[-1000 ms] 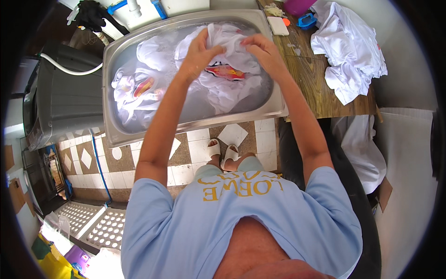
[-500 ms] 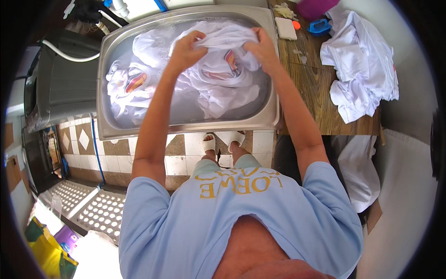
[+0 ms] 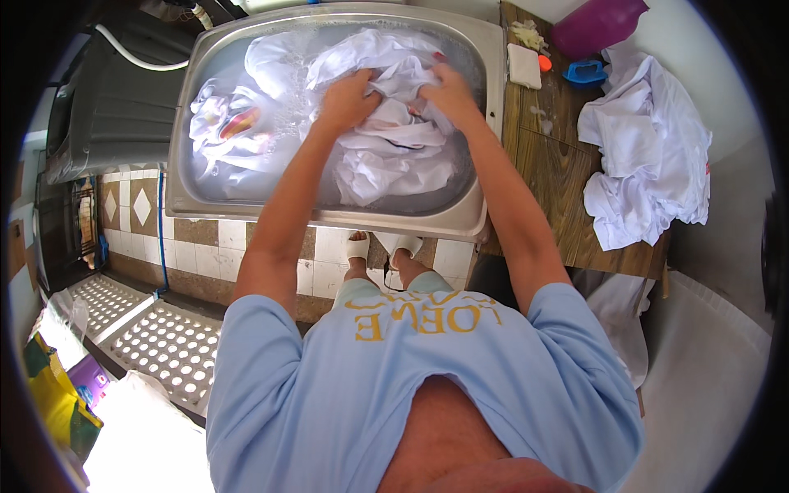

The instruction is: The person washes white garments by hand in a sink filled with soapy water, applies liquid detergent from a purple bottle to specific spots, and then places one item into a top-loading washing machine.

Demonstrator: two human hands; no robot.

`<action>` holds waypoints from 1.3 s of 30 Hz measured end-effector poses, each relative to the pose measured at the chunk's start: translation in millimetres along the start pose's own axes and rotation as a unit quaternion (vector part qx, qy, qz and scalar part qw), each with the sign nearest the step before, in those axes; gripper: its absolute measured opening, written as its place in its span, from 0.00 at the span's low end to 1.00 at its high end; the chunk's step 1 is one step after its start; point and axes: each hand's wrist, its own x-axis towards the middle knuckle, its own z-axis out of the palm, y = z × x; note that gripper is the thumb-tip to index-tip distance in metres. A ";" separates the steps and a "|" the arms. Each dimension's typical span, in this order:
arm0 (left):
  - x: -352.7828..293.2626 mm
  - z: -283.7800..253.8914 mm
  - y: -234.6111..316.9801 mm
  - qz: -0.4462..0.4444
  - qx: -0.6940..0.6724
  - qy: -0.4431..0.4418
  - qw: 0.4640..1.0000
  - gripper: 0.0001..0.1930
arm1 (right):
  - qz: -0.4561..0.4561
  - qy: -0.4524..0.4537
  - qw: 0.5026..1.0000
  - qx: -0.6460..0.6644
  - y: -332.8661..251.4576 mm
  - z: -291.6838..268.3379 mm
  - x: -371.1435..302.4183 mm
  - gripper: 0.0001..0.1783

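A bunched wet white shirt [image 3: 394,123] lies in the right half of a metal sink basin [image 3: 485,189] of cloudy water. My left hand [image 3: 352,100] is closed on its upper folds, the fingertips sunk in the cloth. Across from it, my right hand [image 3: 449,92] grips the same shirt near the basin's right side, slightly smeared by motion. Another white garment [image 3: 234,135] with an orange and red print floats at the left of the basin. Foam shows on the water between the two bundles.
Right of the basin, a wooden counter [image 3: 559,177] bears a pile of white clothes [image 3: 645,156], a blue scrub brush [image 3: 584,73], a white block [image 3: 524,66] and a purple container [image 3: 598,29]. A dark grey appliance [image 3: 123,99] with a white hose stands left.
Both hands have lowered the raised part of the white shirt into the bundle and come closer together. The shirt's print is now mostly folded out of sight. The view has shifted slightly.
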 end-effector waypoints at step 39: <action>20.3 -124.1 40.7 -0.059 -0.263 0.145 0.952 0.23 | -0.098 -0.119 0.984 0.084 -25.5 -32.9 -21.5 0.26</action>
